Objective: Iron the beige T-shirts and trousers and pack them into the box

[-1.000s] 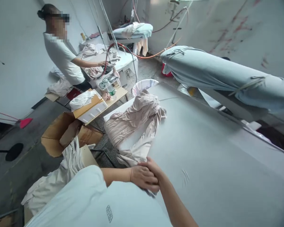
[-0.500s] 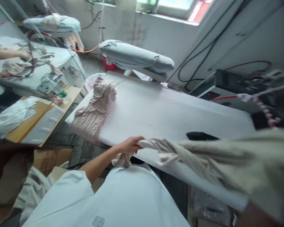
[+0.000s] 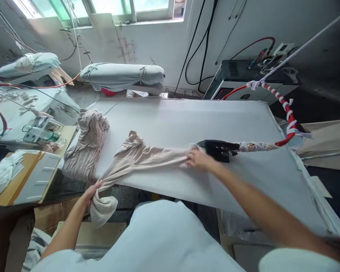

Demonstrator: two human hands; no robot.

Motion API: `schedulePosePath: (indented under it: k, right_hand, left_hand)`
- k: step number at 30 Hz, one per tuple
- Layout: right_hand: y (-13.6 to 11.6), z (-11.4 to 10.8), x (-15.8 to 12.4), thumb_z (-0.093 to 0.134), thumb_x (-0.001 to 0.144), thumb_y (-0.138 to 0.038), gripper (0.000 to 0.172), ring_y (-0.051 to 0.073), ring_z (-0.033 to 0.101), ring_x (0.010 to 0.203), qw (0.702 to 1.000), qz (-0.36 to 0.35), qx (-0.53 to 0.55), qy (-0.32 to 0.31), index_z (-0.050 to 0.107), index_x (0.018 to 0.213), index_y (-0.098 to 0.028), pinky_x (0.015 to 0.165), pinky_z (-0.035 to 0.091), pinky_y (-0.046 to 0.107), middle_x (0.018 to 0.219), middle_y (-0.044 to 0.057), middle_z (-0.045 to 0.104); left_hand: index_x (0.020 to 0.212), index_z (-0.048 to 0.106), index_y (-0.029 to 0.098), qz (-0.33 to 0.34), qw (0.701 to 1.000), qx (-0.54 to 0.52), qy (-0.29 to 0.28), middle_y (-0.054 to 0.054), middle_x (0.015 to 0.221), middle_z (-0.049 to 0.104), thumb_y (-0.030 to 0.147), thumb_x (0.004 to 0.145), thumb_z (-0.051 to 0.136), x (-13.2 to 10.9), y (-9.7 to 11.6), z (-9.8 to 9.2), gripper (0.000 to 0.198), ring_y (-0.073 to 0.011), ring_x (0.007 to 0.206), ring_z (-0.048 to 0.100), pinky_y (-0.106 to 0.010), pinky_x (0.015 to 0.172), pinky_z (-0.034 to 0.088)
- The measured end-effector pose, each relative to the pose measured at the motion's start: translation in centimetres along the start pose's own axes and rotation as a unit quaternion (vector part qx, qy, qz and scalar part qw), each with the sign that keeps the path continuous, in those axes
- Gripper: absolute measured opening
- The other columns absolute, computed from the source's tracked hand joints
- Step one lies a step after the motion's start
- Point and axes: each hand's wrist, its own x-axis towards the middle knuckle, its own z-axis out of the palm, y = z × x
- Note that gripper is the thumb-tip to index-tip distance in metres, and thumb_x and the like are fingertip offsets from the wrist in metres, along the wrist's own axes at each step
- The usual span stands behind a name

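A beige garment (image 3: 150, 156) lies stretched over the near side of the white padded table (image 3: 170, 117). My left hand (image 3: 92, 192) is closed round its left end at the front edge, where a loose flap hangs over. At the other end my right hand (image 3: 200, 158), slightly blurred, grips the cloth. Just beyond those fingers rests a black iron (image 3: 219, 149), with a cloth-wrapped cord running off to the right. A stack of folded beige garments (image 3: 87, 147) sits at the table's left end.
A padded ironing arm (image 3: 121, 77) spans the table's far side. Behind right stands a grey machine (image 3: 235, 77) with a red hose. On the left, a side board holds a plastic bottle (image 3: 47, 134) and a cardboard piece (image 3: 31, 177). Cartons and cloth lie below left.
The garment has swung from the right down onto the table and now lies stretched flat. My left hand has moved left with its end. My right hand has come into view on the cloth.
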Motion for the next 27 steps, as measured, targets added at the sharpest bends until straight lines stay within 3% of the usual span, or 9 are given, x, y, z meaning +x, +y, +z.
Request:
schedulePosePath:
  k: [2,4,6,9,12,15,18,22,27]
  right_hand:
    - [4.3,5.2,-6.7,0.078,0.093,-0.039,0.041,0.033,0.063,0.139,0.999,0.022,0.004,0.033,0.081,0.129,-0.020,0.114,0.049,0.045,0.149,0.018,0.069]
    - [9.0,8.2,-12.5,0.058,0.099,-0.039,0.044,0.037,0.065,0.133,0.971,0.165,-0.006,0.175,0.080,0.127,-0.014,0.113,0.049,0.051,0.142,0.024,0.070]
    - [12.6,9.4,-16.1,0.048,0.098,-0.037,0.044,0.038,0.071,0.114,0.918,0.288,0.024,0.270,0.080,0.116,-0.012,0.107,0.052,0.052,0.118,0.025,0.076]
    - [14.1,9.1,-15.7,0.050,0.096,-0.044,0.042,0.031,0.073,0.088,0.901,0.323,0.181,0.226,0.077,0.111,-0.015,0.093,0.056,0.045,0.102,0.018,0.078]
    - [12.3,7.8,-10.6,0.062,0.094,-0.054,0.042,0.026,0.075,0.082,0.887,0.318,0.311,0.121,0.074,0.114,-0.018,0.083,0.056,0.037,0.107,0.014,0.080]
    - [10.4,7.1,-7.2,0.078,0.084,-0.055,0.039,0.027,0.076,0.085,0.883,0.337,0.324,0.036,0.071,0.106,-0.023,0.079,0.053,0.033,0.091,0.009,0.080]
    - [9.2,7.6,-8.3,0.081,0.081,-0.051,0.031,0.026,0.074,0.077,0.878,0.333,0.341,-0.034,0.065,0.088,-0.025,0.074,0.050,0.032,0.070,0.004,0.074]
    - [7.6,9.0,-12.4,0.074,0.082,-0.059,0.038,0.020,0.065,0.060,0.818,0.326,0.471,-0.052,0.057,0.080,-0.025,0.061,0.047,0.029,0.064,0.000,0.066]
    - [6.8,8.4,-14.1,0.060,0.088,-0.078,0.053,0.019,0.067,0.062,0.747,0.255,0.613,-0.033,0.057,0.097,-0.025,0.053,0.048,0.028,0.075,-0.001,0.065]
  left_hand:
    - [0.080,0.060,0.020,0.008,0.970,0.137,0.199,-0.006,0.069,0.063,0.057,0.090,0.074,0.5,-2.1,1.4,0.041,-0.0338,0.077,0.072,-0.037,0.065,0.054]
    - [0.090,0.065,0.019,0.072,0.889,0.242,0.381,-0.014,0.090,0.072,0.045,0.091,0.071,0.0,-2.1,4.7,0.026,-0.0429,0.107,0.072,-0.048,0.083,0.057]
    - [0.095,0.069,0.020,0.201,0.827,0.301,0.430,-0.017,0.103,0.074,0.035,0.095,0.063,-1.1,-0.1,10.6,0.016,-0.0400,0.117,0.070,-0.051,0.096,0.056]
    - [0.098,0.074,0.023,0.424,0.808,0.352,0.209,-0.012,0.104,0.076,0.030,0.103,0.054,-2.7,5.0,24.7,0.022,-0.0277,0.104,0.072,-0.039,0.099,0.056]
    - [0.107,0.079,0.023,0.545,0.723,0.423,-0.026,-0.012,0.106,0.076,0.035,0.109,0.055,-3.9,9.9,40.8,0.027,-0.0240,0.101,0.073,-0.033,0.093,0.056]
    - [0.115,0.077,0.020,0.530,0.681,0.501,-0.071,-0.015,0.114,0.076,0.041,0.104,0.068,-4.2,13.8,52.1,0.025,-0.0271,0.103,0.073,-0.034,0.089,0.055]
    - [0.104,0.077,0.017,0.435,0.752,0.489,-0.078,-0.011,0.098,0.077,0.033,0.099,0.072,-3.3,17.3,55.1,0.018,-0.0250,0.092,0.071,-0.033,0.083,0.053]
    - [0.097,0.077,0.015,0.362,0.831,0.396,-0.151,-0.004,0.087,0.076,0.029,0.093,0.078,-1.3,21.6,52.0,0.015,-0.0181,0.079,0.066,-0.028,0.077,0.050]
    - [0.104,0.078,0.019,0.491,0.765,0.416,0.021,-0.008,0.101,0.078,0.020,0.093,0.076,-1.3,21.9,51.2,0.011,-0.0184,0.088,0.067,-0.030,0.086,0.051]
